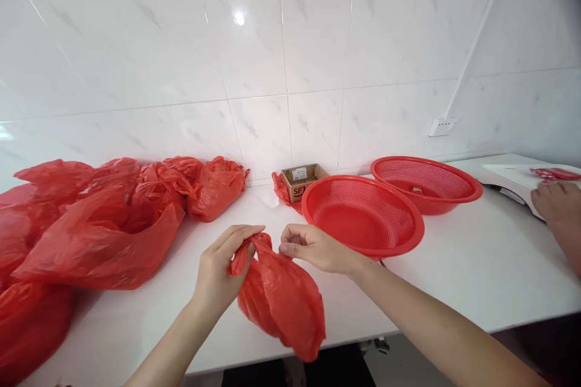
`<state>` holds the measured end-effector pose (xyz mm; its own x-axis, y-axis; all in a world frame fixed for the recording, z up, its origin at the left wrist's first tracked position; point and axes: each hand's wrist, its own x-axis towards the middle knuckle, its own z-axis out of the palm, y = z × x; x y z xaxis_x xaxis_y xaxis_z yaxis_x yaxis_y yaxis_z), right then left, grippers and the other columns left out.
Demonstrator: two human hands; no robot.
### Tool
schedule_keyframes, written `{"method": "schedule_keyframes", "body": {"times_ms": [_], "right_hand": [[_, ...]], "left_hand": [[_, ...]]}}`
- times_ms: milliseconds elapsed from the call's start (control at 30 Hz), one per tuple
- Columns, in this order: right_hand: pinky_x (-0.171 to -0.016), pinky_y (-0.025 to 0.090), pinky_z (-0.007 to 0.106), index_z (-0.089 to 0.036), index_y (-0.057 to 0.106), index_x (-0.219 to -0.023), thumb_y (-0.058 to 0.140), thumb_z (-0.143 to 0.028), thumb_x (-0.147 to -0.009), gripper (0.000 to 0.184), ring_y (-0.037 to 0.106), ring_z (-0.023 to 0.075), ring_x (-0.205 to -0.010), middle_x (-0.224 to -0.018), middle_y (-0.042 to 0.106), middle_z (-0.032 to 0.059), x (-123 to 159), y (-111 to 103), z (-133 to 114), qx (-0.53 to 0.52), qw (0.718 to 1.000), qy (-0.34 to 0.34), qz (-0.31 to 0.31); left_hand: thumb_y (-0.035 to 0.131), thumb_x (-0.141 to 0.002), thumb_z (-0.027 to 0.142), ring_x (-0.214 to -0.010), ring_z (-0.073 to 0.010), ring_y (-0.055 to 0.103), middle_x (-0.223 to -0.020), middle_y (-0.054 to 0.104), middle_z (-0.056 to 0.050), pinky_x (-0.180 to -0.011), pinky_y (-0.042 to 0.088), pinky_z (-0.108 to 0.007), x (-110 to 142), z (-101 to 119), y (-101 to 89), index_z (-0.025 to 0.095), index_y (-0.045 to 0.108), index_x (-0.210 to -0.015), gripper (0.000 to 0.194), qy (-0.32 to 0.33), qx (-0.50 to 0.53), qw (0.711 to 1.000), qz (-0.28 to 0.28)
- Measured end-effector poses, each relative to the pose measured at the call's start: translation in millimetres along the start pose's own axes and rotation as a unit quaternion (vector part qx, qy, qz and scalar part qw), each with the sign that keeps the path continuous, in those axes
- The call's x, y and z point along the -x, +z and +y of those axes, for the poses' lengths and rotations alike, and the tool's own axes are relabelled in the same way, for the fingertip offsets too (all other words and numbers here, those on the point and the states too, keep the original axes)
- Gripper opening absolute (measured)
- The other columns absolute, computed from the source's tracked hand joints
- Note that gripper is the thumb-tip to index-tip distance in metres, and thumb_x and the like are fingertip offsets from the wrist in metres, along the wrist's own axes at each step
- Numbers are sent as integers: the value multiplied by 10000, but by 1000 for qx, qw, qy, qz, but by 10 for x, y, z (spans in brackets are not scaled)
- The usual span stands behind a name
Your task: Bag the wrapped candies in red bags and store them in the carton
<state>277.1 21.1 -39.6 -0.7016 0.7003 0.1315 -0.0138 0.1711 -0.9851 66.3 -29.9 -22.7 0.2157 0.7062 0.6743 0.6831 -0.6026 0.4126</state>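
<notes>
A red plastic bag (285,299) hangs over the front part of the white table, its lower end bulging. My left hand (224,266) is closed round the gathered neck of this bag, and some of the film bunches up between thumb and fingers. On the other side of the neck, my right hand (318,248) is pinched with thumb and forefinger at the bag's edge. How much film lies in that pinch is hard to see. The bag's contents are hidden by the red film.
Red plastic bags (104,236) are heaped on the left of the table (458,278). Two red colander baskets (363,251) (426,208) stand right of centre, by a small cardboard box (297,192). Far right, another person's hand (560,205) is at a white scale (512,178).
</notes>
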Motion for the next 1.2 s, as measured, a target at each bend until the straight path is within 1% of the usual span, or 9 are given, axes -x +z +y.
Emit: {"method": "schedule_keyframes", "body": {"times_ms": [100,167,267,433,600,867,1000,1100,1200], "right_hand": [[-748,500,319,-206,560,-1065,659,-504,-852,380,626,136,-710,-773,643,-11,-13,134,34,-56,998,-3,-19],[-743,497,313,-188,595,-1004,646,-496,-862,343,609,132,-718,-781,627,-4,-30,242,59,-62,997,-39,-11],[-794,471,299,-173,602,-797,610,-483,-892,324,573,130,-791,-808,600,9,-24,392,135,-102,987,-89,86],[-618,450,233,-175,596,-712,669,-452,-846,317,552,111,-733,-935,629,30,32,524,311,-343,920,-77,174],[-520,430,190,-173,577,-676,725,-338,-810,258,580,104,-690,-817,637,16,74,485,389,-519,839,-5,164],[-550,475,184,-163,629,-748,720,-198,-809,115,556,69,-646,-780,623,-6,153,247,598,-568,769,-32,292],[-699,535,208,-192,674,-952,684,-198,-834,119,632,94,-818,-955,677,11,128,222,622,-535,790,-29,296],[-862,533,277,-275,595,-1217,677,-269,-847,379,655,144,-987,-1076,685,21,84,292,502,-477,845,-57,237],[-915,519,379,-344,468,-1357,669,-331,-862,535,673,194,-1011,-1098,693,30,39,419,360,-387,908,-53,151]], "left_hand": [[479,-879,156,-868,-177,658,-965,692,-47,-756,517,-291,57,22,-4,237,648,-1070,267,-2,10,1000,-5],[491,-868,161,-821,-173,650,-940,685,-43,-719,515,-287,112,20,13,235,641,-1108,292,-27,16,999,-9],[480,-895,192,-827,-180,649,-937,692,-45,-747,509,-303,233,-18,53,242,658,-1116,288,-75,22,997,-19],[473,-946,321,-841,-211,650,-967,730,-76,-761,517,-335,505,-81,136,234,726,-868,278,-127,40,990,-43],[480,-948,386,-1019,-246,634,-1055,726,-72,-890,509,-387,773,-152,120,248,744,-1013,305,-198,83,976,-21],[525,-890,512,-1129,-287,590,-1120,696,-94,-1008,442,-407,1454,-491,-73,210,721,-777,377,-334,158,929,-8],[550,-870,528,-1268,-322,504,-1245,662,-90,-1158,260,-484,1541,-405,-140,195,666,-677,402,-382,265,885,33],[533,-881,547,-1290,-305,508,-1279,654,-111,-1173,243,-495,1350,-282,-70,197,743,-926,410,-373,409,832,40],[521,-901,536,-1260,-283,547,-1254,672,-125,-1155,282,-489,1064,-169,101,207,655,-1254,501,-364,495,789,14]]}}
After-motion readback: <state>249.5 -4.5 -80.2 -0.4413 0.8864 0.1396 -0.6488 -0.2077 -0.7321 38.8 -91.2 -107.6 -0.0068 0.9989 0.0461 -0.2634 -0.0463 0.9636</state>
